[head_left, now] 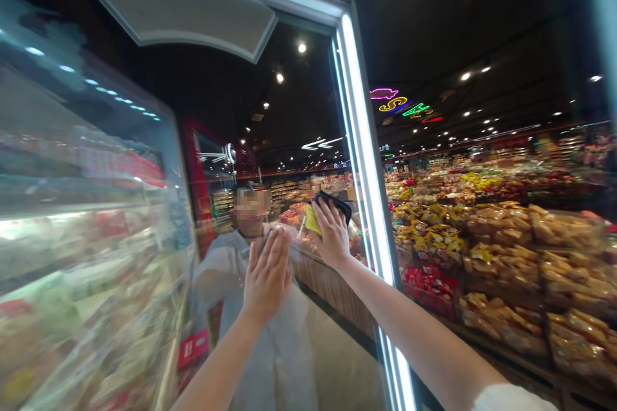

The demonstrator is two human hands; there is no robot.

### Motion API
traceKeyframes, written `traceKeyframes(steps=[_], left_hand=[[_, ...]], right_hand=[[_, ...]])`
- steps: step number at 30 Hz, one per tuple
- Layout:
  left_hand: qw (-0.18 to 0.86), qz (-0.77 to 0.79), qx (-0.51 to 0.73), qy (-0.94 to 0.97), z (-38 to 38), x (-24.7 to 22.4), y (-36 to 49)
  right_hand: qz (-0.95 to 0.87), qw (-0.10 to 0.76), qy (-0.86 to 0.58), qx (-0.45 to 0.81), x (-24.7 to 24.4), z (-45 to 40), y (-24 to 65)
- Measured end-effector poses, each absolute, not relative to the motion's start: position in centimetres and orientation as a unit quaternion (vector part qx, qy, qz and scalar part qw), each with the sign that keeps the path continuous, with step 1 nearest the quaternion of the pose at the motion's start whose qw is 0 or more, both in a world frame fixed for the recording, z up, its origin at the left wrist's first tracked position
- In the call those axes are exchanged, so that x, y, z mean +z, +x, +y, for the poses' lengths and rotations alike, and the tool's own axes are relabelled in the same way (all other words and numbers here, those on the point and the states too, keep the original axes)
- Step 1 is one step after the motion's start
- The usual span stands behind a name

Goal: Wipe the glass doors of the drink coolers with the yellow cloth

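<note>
My left hand (266, 275) is raised against or close to the glass door (337, 327), its fingers stretched out and nothing seen in it. Higher and to the right, my right hand (331, 228) presses a yellow and black cloth (313, 219) on the glass, near the lit frame. The dark part of the cloth shows around the fingertips. Behind my hands, the pane mirrors a person in a light shirt.
The door's bright light strip (369, 160) runs down right of my right hand. Refrigerated shelves (87, 282) with packaged goods stand at the left. Bins of bagged snacks (504, 270) fill the right side. A red sign (193, 348) is low at the left.
</note>
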State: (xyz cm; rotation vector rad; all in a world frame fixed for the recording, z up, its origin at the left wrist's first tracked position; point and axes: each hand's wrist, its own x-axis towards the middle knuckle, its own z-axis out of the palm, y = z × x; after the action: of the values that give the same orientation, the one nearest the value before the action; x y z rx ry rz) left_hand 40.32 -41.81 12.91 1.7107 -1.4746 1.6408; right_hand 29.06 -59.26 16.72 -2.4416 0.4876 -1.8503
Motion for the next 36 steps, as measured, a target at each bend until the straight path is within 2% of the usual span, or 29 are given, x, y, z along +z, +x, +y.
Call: traceKeyframes(steps=[3, 6, 10, 13, 19, 26, 32, 34, 36], left_hand=[[0.173, -0.529, 0.589, 0.586, -43.6, 14.0, 39.6], [0.174, -0.533, 0.592, 0.579, -45.2, 14.7, 38.7], [0.172, -0.528, 0.592, 0.584, -46.5, 14.6, 38.1], [0.164, -0.531, 0.595, 0.581, -47.2, 14.8, 38.0], [0.158, -0.525, 0.616, 0.566, -49.7, 17.6, 37.2], [0.161, -0.508, 0.622, 0.574, -50.5, 18.4, 36.5], [0.139, -0.498, 0.628, 0.582, -49.2, 19.5, 37.2], [0.142, -0.486, 0.631, 0.588, -48.6, 19.7, 37.5], [0.148, -0.47, 0.633, 0.596, -47.8, 19.7, 37.8]], right_hand=[[0.098, -0.026, -0.803, -0.587, 20.1, -60.5, 28.4], [0.146, 0.005, -0.767, -0.625, 22.0, -63.1, 27.6], [0.25, 0.073, -0.708, -0.657, 18.1, -64.6, 27.7], [0.227, 0.068, -0.726, -0.646, 16.4, -64.2, 28.0], [0.205, 0.063, -0.725, -0.654, 23.9, -65.1, 27.1], [0.191, -0.001, -0.73, -0.656, 22.0, -66.2, 27.1], [0.239, 0.071, -0.676, -0.693, 30.1, -66.2, 28.2], [0.213, 0.053, -0.703, -0.677, 30.4, -65.7, 28.3], [0.153, 0.002, -0.743, -0.652, 28.2, -65.6, 27.9]])
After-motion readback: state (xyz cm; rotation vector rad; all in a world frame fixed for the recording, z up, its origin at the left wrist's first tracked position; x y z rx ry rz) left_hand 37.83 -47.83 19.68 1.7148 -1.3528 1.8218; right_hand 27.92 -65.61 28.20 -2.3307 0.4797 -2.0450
